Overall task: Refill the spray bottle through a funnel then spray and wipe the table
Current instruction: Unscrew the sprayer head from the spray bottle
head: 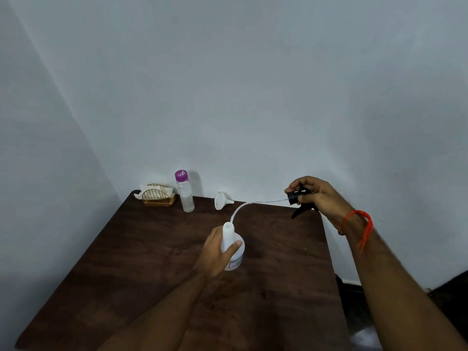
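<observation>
Two bare hands work over a dark brown table with a wood-grain surface and rounded corners. The left hand wraps around the white spray bottle, thumb across its front, holding it upright on the tabletop near the middle. This bottle is smooth matte plastic with a rounded shoulder, a short cylindrical open neck and a small printed label low on its side. The right hand, well off to the right and raised above the table's far right corner, grips the black plastic trigger head with curled fingers; the trigger lever hangs down below the fist. A thin, translucent dip tube runs from the head in a long curve, and its lower end sits at the bottle's neck. A red thread bracelet circles the right wrist, loose ends trailing.

Along the far edge, against the pale grey wall, stand three things. A small white plastic funnel lies tipped on its side, its spout pointing right. To its left a tall clear cylindrical bottle with a glossy purple cap stands upright. Further left, a gold wire napkin holder with an arched front holds crumpled white tissues.
</observation>
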Demonstrator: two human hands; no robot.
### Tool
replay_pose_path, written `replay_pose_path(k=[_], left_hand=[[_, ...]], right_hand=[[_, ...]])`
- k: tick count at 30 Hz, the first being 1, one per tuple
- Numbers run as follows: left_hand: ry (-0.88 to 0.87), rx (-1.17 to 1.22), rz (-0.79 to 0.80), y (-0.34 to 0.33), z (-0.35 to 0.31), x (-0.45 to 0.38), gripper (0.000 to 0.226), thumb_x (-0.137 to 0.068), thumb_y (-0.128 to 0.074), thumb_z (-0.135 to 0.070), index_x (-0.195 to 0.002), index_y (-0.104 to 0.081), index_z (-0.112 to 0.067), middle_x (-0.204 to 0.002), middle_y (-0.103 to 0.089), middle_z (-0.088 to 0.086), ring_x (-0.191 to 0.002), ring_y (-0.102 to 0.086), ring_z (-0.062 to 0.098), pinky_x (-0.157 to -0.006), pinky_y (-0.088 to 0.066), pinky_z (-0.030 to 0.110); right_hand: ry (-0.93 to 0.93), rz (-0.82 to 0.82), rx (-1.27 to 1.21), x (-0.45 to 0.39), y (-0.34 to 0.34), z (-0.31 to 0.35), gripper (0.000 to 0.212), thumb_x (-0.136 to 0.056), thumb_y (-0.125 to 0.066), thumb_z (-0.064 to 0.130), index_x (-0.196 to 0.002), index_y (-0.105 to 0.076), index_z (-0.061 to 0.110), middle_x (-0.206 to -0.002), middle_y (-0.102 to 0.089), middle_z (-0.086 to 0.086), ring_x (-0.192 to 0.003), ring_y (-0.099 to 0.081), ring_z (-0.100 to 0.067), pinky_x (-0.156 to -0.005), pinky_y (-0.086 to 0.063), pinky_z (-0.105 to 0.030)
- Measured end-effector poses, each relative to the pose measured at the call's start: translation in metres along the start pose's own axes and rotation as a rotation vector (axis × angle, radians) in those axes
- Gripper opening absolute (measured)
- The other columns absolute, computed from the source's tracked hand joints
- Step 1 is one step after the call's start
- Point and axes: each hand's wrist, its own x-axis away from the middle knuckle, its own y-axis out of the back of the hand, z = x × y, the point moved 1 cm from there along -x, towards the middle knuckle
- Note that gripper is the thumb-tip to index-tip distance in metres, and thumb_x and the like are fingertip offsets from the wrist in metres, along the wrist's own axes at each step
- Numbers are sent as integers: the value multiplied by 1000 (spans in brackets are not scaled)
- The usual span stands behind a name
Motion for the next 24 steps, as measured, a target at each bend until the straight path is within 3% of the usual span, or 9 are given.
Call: replay_pose_path(k=[3,5,7,10,12,15,19,24], left_hand=[[73,45,-70,-9,9,0,52,-84,-66,-56,-125,-48,-30,-118,-55,-14,-110,-52,7,-97,-46,24],[113,23,-109,-15,13,1,49,-85,-62,-58,-125,-51,-32,-122,-53,-17,-120,-43,7,-104,-39,33],[152,-4,-111,-18,14,2,47,-86,-59,-60,-125,-53,-36,-121,-50,-23,-125,-34,8,-108,-29,39],[184,-7,-59,-25,25,5,56,-81,-59,-66,-128,-52,-36,-126,-51,-20,-128,-36,11,-110,-36,43],[186,8,-24,-30,35,8,61,-77,-61,-68,-127,-55,-34,-128,-55,-15,-123,-42,10,-106,-43,42],[173,14,41,-36,45,17,58,-77,-72,-58,-124,-59,-28,-120,-61,-15,-112,-52,5,-99,-45,28],[190,-6,126,-46,65,27,74,-69,-69,-70,-127,-57,-25,-122,-59,-17,-114,-56,5,-100,-43,22],[167,-6,123,-48,71,30,65,-68,-72,-63,-120,-62,-25,-122,-60,-9,-109,-56,7,-96,-43,21]], right_hand=[[-55,-105,-116,-4,1,-30,39,-83,-44,-24,-106,-63,1,-112,-70,-16,-107,-66,-24,-87,-53,-33],[-98,-151,-182,-6,-3,-56,41,-82,-42,-25,-106,-63,0,-106,-71,-14,-108,-64,-27,-83,-54,-29],[-151,-223,-243,-5,-10,-81,42,-80,-40,-27,-102,-62,1,-98,-70,-10,-103,-63,-28,-74,-55,-22],[-254,-336,-309,1,-24,-113,42,-81,-38,-28,-104,-60,-2,-94,-67,-10,-93,-61,-26,-59,-53,-15],[-325,-405,-322,5,-33,-140,43,-81,-40,-28,-112,-59,-5,-100,-66,-16,-90,-61,-25,-57,-52,-16],[-425,-490,-338,12,-47,-181,41,-83,-44,-26,-111,-60,0,-113,-65,-22,-84,-61,-26,-60,-51,-27],[-519,-576,-396,22,-62,-222,44,-83,-46,-28,-117,-56,-1,-120,-61,-27,-93,-57,-31,-49,-54,-21],[-556,-609,-435,28,-75,-257,51,-80,-45,-32,-121,-50,-4,-128,-55,-34,-98,-57,-36,-63,-56,-28]])
